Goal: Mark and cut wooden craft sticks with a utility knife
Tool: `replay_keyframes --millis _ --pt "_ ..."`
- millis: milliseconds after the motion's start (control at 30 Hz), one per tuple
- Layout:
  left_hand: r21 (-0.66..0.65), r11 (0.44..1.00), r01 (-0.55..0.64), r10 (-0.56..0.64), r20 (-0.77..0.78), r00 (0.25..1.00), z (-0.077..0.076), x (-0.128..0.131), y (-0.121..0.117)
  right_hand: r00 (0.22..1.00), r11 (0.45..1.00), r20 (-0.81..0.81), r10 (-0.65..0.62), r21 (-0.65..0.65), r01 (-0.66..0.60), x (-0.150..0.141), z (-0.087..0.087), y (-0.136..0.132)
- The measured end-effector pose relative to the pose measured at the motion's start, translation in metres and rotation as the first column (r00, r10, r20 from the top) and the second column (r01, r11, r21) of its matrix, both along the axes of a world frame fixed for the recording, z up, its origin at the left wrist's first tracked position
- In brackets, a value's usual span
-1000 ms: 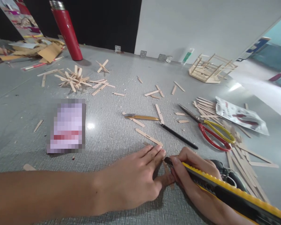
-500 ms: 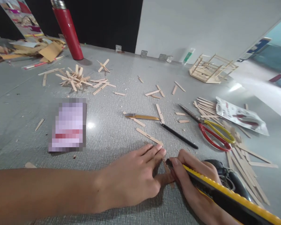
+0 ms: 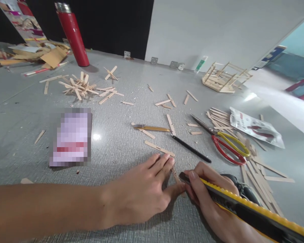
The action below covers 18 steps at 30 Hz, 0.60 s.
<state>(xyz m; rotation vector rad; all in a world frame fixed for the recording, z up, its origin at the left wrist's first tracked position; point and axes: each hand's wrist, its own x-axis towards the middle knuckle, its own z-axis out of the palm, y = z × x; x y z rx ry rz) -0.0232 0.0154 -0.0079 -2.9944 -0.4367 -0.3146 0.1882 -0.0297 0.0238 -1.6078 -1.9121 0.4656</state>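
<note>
My left hand (image 3: 144, 190) lies across the table with its fingertips and thumb pressing a wooden craft stick (image 3: 175, 174) down. Most of that stick is hidden under the hand. Wrapped in my right hand (image 3: 210, 192) is a yellow and black utility knife (image 3: 245, 202), its tip end right beside the stick, close to my left thumb. Another craft stick (image 3: 159, 148) lies just beyond my left fingertips. Farther off rest a yellow-handled craft knife (image 3: 153, 128) and a black pen-like tool (image 3: 191, 148).
Scissors (image 3: 221, 140) with red and yellow handles lie at right, near loose sticks (image 3: 262, 185) and a white packet (image 3: 255, 128). A blurred-out flat rectangle (image 3: 72, 136) is at left. Behind stand a red bottle (image 3: 74, 38), a stick pile (image 3: 81, 86) and a stick frame (image 3: 224, 81).
The whole view has shifted slightly. My right hand and the knife sit a little farther from my left fingers, and more of the pressed stick shows between them.
</note>
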Motion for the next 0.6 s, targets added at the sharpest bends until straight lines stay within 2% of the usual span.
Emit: replay_keyframes --millis 167,400,600 --pt "-0.02 1.0 0.015 -0.015 -0.003 1.0 0.002 0.0 -0.001 0.999 0.999 0.04 -0.033 0.014 0.033 0.002 -0.016 0.003" --pt "-0.026 0.999 0.037 -0.038 -0.025 0.999 0.003 0.0 0.002 0.999 0.999 0.027 -0.035 0.041 0.034 0.0 -0.014 0.002" --pt "-0.015 0.998 0.054 -0.054 -0.041 0.998 0.004 0.0 0.003 0.999 0.999 -0.008 -0.034 -0.018 0.034 0.0 -0.017 0.004"
